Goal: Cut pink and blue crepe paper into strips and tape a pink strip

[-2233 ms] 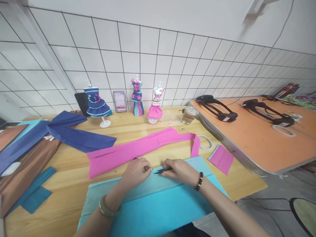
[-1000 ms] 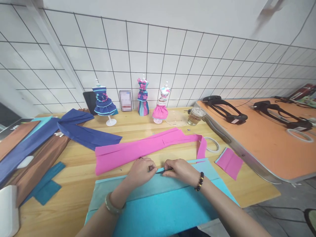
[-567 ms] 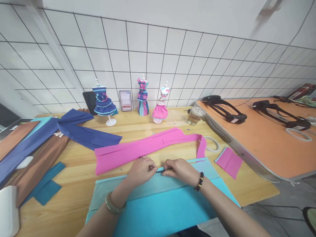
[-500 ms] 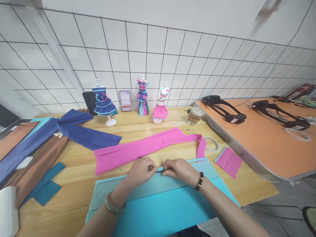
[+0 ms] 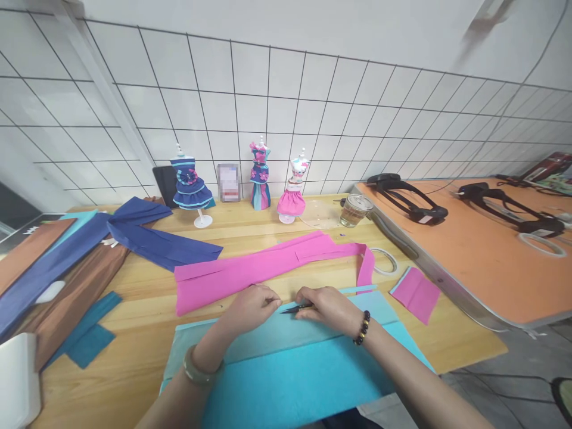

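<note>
A folded light blue sheet (image 5: pixel 295 369) lies on the wooden table (image 5: pixel 134 333) in front of me. My right hand (image 5: pixel 328 307) is closed round small black scissors (image 5: pixel 292 308), whose blades point left along the sheet's far edge. My left hand (image 5: pixel 250 307) rests curled on that same edge, its fingertips pinching the sheet just left of the blades. A long pink strip (image 5: pixel 250 271) lies directly behind both hands.
Navy (image 5: pixel 147 241), brown (image 5: pixel 67 292) and teal (image 5: pixel 89 339) pieces lie at the left. Three small dress mannequins (image 5: pixel 259 179) and a glass jar (image 5: pixel 353 210) stand by the grid wall. A tape roll (image 5: pixel 382 260) and pink scrap (image 5: pixel 415 292) lie right, beside an orange table (image 5: pixel 469 250).
The scissors' blades have drawn slightly apart from my left fingertips, showing more of them. Both hands stay at the sheet's far edge; the view shifted a little.
</note>
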Demonstrator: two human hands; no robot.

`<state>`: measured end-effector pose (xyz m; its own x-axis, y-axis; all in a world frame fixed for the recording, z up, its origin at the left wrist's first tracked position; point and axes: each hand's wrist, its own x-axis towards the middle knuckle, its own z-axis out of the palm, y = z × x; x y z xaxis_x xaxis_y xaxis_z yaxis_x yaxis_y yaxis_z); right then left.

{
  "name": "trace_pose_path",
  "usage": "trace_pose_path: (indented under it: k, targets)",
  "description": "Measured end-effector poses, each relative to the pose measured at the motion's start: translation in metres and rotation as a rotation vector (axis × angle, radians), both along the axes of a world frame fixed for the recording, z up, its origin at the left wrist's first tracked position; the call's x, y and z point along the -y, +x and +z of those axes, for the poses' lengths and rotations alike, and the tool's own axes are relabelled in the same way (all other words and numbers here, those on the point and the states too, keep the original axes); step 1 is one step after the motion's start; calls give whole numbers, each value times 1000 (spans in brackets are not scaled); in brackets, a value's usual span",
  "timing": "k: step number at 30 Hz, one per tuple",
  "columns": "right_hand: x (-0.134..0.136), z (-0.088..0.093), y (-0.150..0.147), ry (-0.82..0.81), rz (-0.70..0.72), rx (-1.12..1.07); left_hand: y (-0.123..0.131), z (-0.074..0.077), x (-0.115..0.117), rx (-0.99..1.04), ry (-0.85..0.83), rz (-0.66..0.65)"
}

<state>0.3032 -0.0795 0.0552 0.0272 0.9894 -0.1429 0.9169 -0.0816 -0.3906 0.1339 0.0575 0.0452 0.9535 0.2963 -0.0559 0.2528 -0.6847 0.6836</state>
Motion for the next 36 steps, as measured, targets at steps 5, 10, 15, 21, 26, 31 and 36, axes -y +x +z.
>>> trace_pose_path:
  k: [5, 10, 15, 21, 26, 31, 36]
  targets:
    - [-1, 1, -1, 0, 19, 7, -9, 0, -10, -43, -47, -17]
    - [-3, 1, -4, 8, 24, 18, -10, -7, -13, -63, -73, -1]
    - [-7, 2, -9, 3, 21, 32, -9, -7, -12, -67, -80, -12]
    - [-12, 0, -12, 9, 37, 37, -8, -4, -13, -76, -73, -15]
    - [-13, -4, -12, 19, 57, 55, -9, -2, -12, -88, -80, -19]
    - [-13, -4, -12, 15, 62, 60, -9, -3, -12, -86, -84, -20]
    - [-13, -4, -13, 18, 61, 71, -8, -6, -13, -85, -82, -14]
